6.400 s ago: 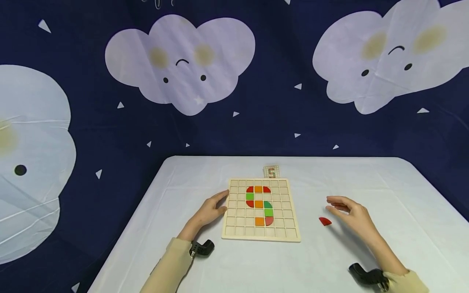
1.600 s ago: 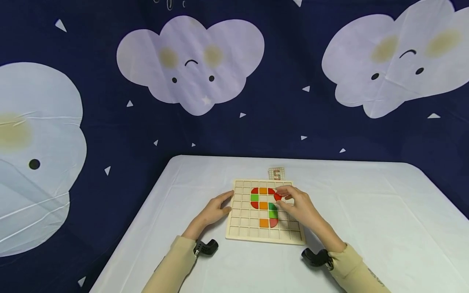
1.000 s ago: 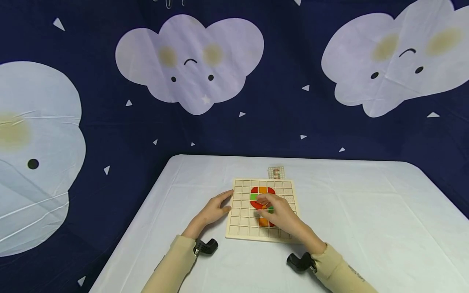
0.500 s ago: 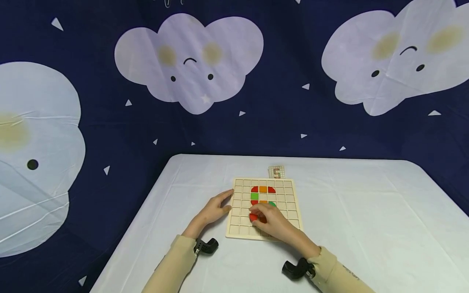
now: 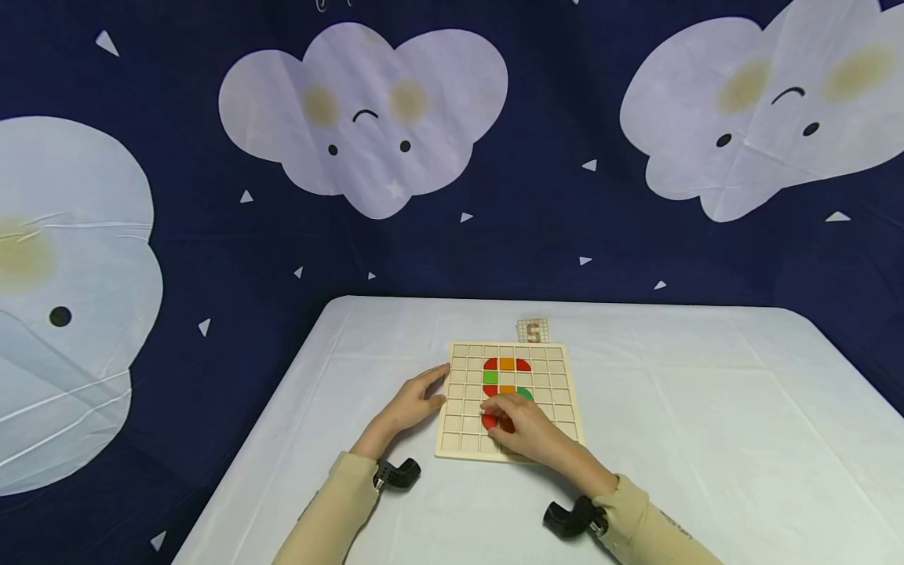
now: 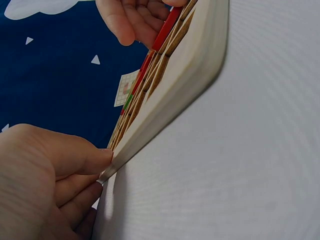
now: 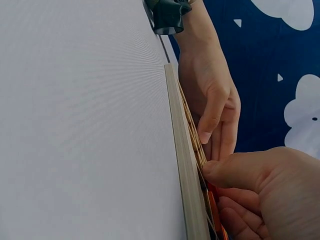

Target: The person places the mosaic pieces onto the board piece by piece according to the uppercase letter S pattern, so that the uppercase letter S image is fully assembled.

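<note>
A wooden grid board (image 5: 457, 446) lies on the white table, bearing red quarter-circle tiles (image 5: 490, 365), an orange square tile (image 5: 507, 364), a light green square tile (image 5: 490, 377) and a darker green quarter-circle tile (image 5: 524, 391). My right hand (image 5: 530, 430) is over the lower middle of the board, thumb and fingers pinching a red quarter-circle tile (image 5: 489, 422) at a grid cell. The hand covers tiles beneath it. My left hand (image 5: 407, 406) rests at the board's left edge, index finger and thumb touching it; the left wrist view shows the thumb (image 6: 90, 157) right at the rim.
Just beyond the board's far edge lies a small card (image 5: 533, 330) printed with a grid and an S-shaped pattern. White cloth covers the table (image 5: 706, 416). Behind it hangs a dark blue curtain (image 5: 551, 180) with clouds. A black wrist camera (image 5: 568, 518) sits near the board's front edge.
The red quarter-circle tile, earlier loose on the table at right, came over the board in my right hand, passed its upper right and moved down-left. Lately it barely shifts. The left hand stays.
</note>
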### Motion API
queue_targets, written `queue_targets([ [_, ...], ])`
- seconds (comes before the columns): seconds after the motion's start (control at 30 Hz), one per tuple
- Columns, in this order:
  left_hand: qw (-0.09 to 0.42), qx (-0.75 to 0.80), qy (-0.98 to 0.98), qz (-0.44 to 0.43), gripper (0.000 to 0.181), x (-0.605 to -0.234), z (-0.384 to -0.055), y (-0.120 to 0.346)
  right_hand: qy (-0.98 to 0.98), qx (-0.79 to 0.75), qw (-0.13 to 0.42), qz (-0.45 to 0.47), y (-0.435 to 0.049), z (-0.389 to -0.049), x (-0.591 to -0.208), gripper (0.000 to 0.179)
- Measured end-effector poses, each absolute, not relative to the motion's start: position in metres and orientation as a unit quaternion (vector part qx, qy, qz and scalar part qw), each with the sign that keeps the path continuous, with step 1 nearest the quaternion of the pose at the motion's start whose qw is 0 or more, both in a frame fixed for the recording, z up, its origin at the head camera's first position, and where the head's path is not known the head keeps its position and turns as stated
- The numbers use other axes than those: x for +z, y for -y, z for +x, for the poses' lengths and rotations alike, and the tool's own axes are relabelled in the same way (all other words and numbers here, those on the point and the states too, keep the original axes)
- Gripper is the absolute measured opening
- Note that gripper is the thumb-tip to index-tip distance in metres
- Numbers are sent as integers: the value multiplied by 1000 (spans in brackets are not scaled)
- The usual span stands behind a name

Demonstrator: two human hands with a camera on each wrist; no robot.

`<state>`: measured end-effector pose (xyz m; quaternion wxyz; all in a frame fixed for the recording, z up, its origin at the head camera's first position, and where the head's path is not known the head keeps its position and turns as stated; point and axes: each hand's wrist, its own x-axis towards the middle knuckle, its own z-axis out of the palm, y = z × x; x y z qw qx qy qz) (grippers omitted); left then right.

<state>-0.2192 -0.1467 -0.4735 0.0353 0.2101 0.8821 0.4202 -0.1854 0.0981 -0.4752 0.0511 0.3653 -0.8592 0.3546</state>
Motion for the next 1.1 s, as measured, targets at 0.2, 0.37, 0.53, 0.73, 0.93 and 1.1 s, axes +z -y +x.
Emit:
queue_targets([
  [0.2,39,420,-883,207,57,-474,-219,147,856,355,58,372,-98,-186,-476,32],
  [0.37,36,424,-880,211,57,-475,-219,146,854,355,63,377,-99,-185,-477,30],
  [0.53,34,422,-881,210,57,-475,-219,145,854,355,61,376,-100,-184,-476,28],
  [0.73,38,416,-884,209,57,-476,-221,143,849,405,27,339,-107,-185,-465,28],
  [0.93,37,414,-886,204,57,-475,-221,145,812,525,59,248,-142,-201,-428,27],
  [1.1,40,415,-887,196,57,-476,-219,149,781,583,99,203,-175,-209,-406,29],
])
